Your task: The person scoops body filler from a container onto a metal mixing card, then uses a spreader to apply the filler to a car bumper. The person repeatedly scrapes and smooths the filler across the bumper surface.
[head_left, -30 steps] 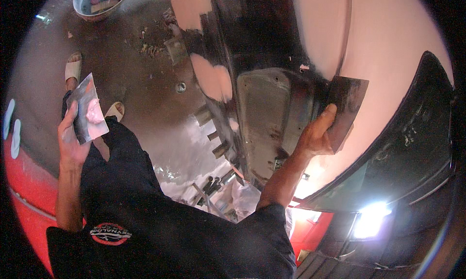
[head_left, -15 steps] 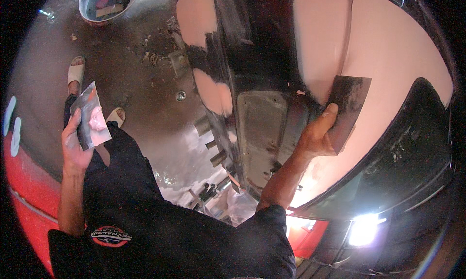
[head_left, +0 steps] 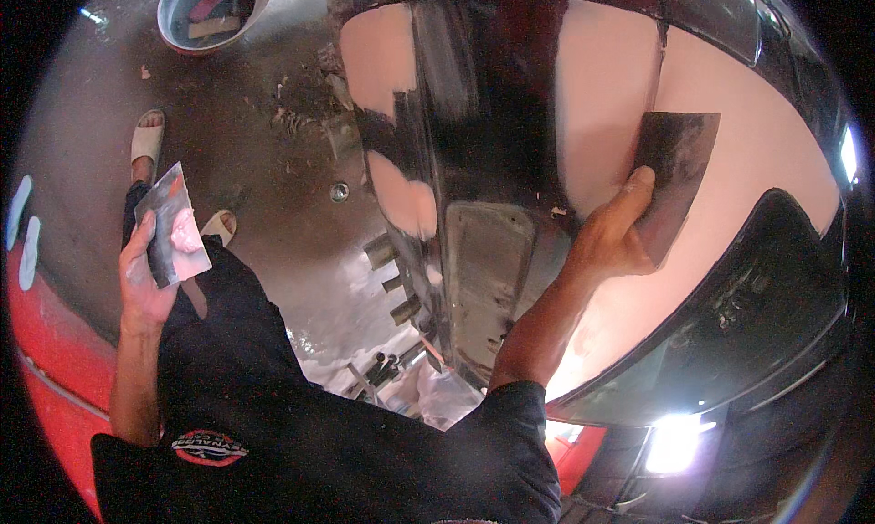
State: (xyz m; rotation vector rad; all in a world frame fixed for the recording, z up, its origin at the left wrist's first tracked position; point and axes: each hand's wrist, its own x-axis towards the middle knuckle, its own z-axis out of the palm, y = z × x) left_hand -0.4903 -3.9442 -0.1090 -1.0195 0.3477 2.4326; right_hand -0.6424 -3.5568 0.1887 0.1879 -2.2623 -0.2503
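My left hand [head_left: 144,273] grips a square metal plate [head_left: 169,255] on the left, with a lump of pink paste [head_left: 184,232] on it. My right hand [head_left: 612,232] is closed on a dark, flat metal spreader [head_left: 679,155], thumb pressed on its face. The spreader lies over the pink-coated area of a black vehicle's body panel [head_left: 747,123]; whether it touches cannot be told. More pink patches [head_left: 401,196] cover the black bodywork, beside a recessed bare-looking section [head_left: 483,278].
A round basin [head_left: 169,18] with blocks inside sits on the wet grey floor [head_left: 264,159]. My sandalled feet [head_left: 146,150] are at left. A red car body [head_left: 46,333] curves along the left edge. Assorted metal items and plastic [head_left: 401,387] lie below the panel; dark glass [head_left: 729,296] is at right.
My right hand and spreader have moved upward and slightly right along the pink panel. The view has shifted, showing more of the panel's top; my left hand still holds the plate.
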